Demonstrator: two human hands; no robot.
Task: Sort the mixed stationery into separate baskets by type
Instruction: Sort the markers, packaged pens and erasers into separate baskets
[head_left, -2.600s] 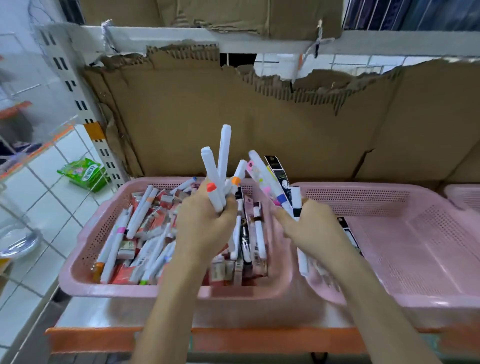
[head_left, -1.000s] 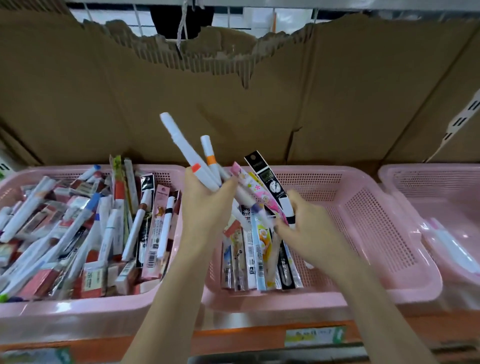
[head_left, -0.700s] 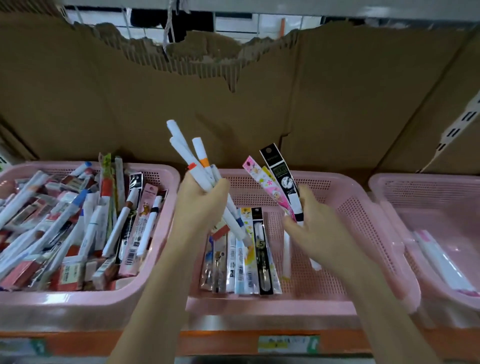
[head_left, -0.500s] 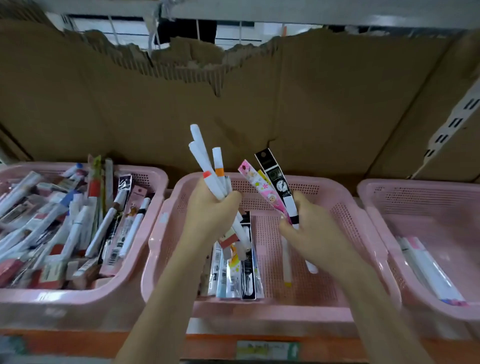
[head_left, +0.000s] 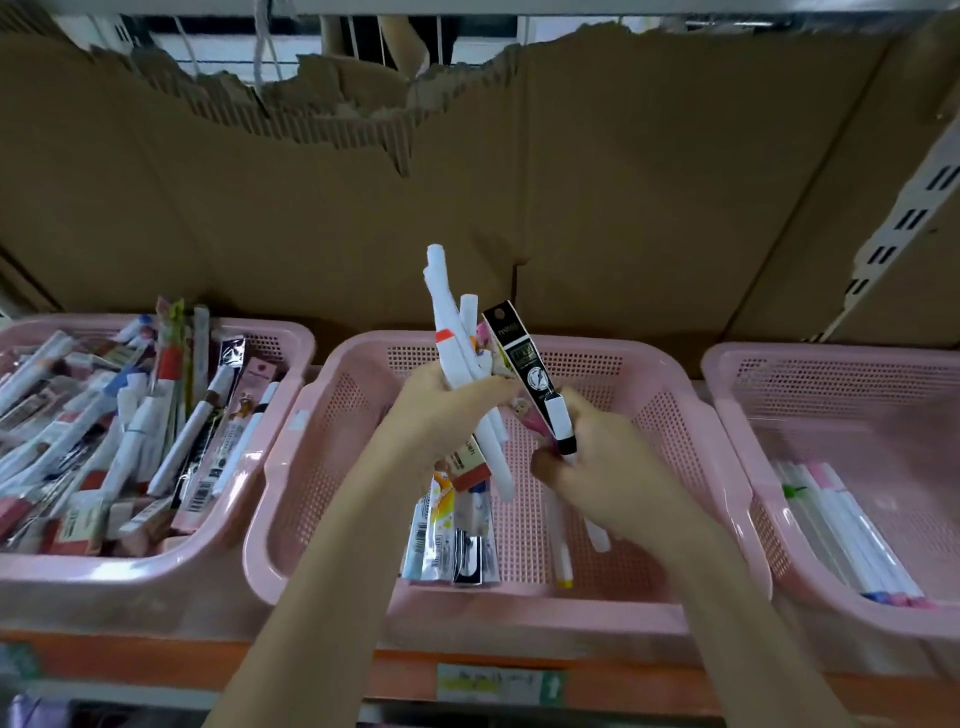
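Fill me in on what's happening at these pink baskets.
A person is sorting stationery on a shelf. Their left hand grips a bundle of white marker pens, while the right hand holds a black packaged pen over the middle pink plastic basket, which holds a few packaged pens. The left pink basket is piled with mixed items; the right pink basket holds a row of white markers.

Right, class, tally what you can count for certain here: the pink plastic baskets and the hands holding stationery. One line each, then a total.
Pink perforated plastic baskets: 3 (left basket, middle basket, right basket)
Bare hands holding stationery: 2 (left hand grips white markers, right hand grips black packet)
Total: 5
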